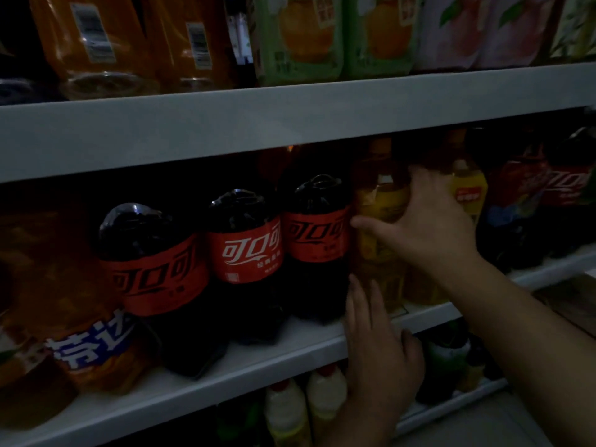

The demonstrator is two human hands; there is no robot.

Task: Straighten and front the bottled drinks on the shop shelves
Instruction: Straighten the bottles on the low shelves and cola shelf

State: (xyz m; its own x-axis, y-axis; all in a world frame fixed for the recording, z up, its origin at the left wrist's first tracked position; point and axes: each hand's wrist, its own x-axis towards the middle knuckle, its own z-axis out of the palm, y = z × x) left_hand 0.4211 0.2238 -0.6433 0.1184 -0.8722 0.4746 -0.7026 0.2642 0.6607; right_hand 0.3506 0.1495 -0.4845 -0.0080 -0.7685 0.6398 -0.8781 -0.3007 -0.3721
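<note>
A tall plastic bottle of amber drink with a yellow label (377, 240) is standing right of centre in the frame, at the front of the white middle shelf (258, 356), just beside the nearest of three dark cola bottles with red labels (319, 233). The right hand (429, 227) is reaching in from the lower right and gripping this bottle high on its body, with the thumb lying across the front towards the cola and the fingers (419, 179) curling round the far side. The left hand (377, 350) is rising from the bottom centre with its fingers straight and holding nothing, their tips resting at the bottle's lower part, by the shelf's front edge. A second yellow-labelled bottle (469, 191) is standing further back to the right, with more red-labelled cola bottles (529, 201) blurred beyond it. At the lower left a large orange soda bottle with a blue and white label (80, 333) is leaning close to the camera. Above the grey upper shelf edge (290, 114), orange bottles (96, 37), green-labelled bottles (300, 37) and pink-labelled bottles (483, 30) are standing in a row. Below, pale bottles with red caps (287, 411) are showing in the bottom centre.
</note>
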